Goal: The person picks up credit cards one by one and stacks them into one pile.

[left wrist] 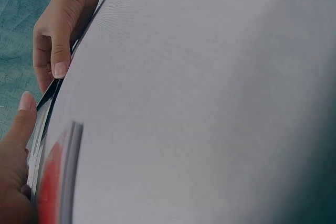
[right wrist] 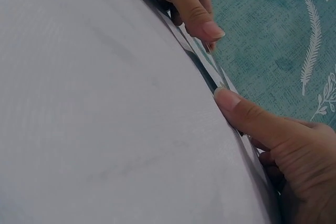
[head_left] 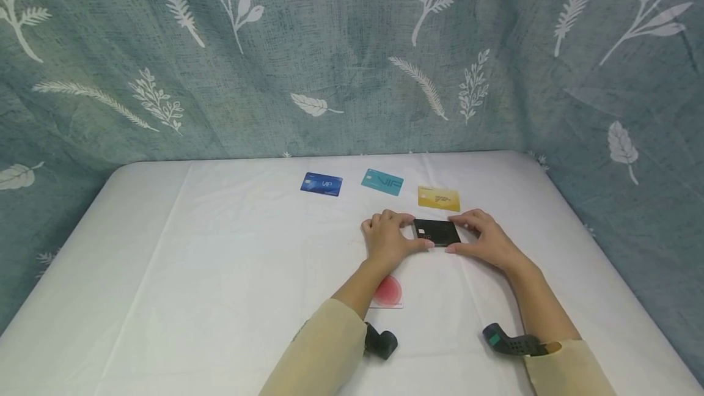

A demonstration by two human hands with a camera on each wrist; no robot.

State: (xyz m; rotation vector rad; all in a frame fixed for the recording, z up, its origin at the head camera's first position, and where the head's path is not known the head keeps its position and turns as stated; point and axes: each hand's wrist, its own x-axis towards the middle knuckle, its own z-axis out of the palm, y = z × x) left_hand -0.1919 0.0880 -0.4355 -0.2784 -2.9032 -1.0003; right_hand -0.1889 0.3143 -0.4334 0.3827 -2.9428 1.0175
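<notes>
In the head view a black card (head_left: 437, 233) with a chip and faint "VIP" lettering lies between the two hands, right of centre. My left hand (head_left: 385, 238) grips its left end, the thumb along the near edge and the fingers by the far edge. At the other end, my right hand (head_left: 488, 240) holds the card the same way. The left wrist view catches the left thumb (left wrist: 22, 121) low at the side and the right hand (left wrist: 63, 30) above it. Seen from the right wrist, the card is almost edge-on between the thumbs.
Behind the hands lie a dark blue card (head_left: 322, 184), a teal card (head_left: 382, 182) and a yellow card (head_left: 439, 198). A white item with a red circle (head_left: 388, 291) is partly hidden under the left forearm. The white-covered table (head_left: 220, 274) meets a leaf-patterned curtain (head_left: 341, 66).
</notes>
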